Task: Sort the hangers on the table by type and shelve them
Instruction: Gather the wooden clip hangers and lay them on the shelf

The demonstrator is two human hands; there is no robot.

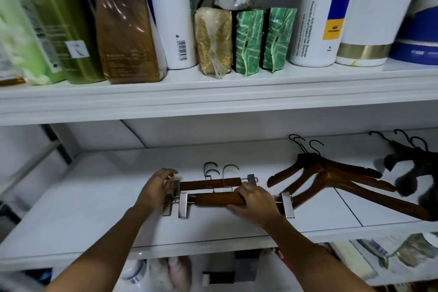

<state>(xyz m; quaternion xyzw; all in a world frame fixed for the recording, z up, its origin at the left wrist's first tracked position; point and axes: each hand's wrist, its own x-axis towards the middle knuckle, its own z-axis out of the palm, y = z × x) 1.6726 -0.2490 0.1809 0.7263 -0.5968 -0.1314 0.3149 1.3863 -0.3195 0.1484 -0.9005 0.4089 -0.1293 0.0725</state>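
Wooden clip hangers with metal clips lie stacked on the middle white shelf. My right hand grips the right end of the front hanger's wooden bar. At the stack's left end my left hand hovers with fingers curled loosely over the clips. To the right lie brown wooden coat hangers, fanned out with black hooks pointing back. Black flocked hangers are piled at the far right of the same shelf.
The shelf above carries bottles, a white shampoo bottle, green pouches and a bag of grain. Below the middle shelf, bags and packets show on a lower level. The middle shelf's left part is bare.
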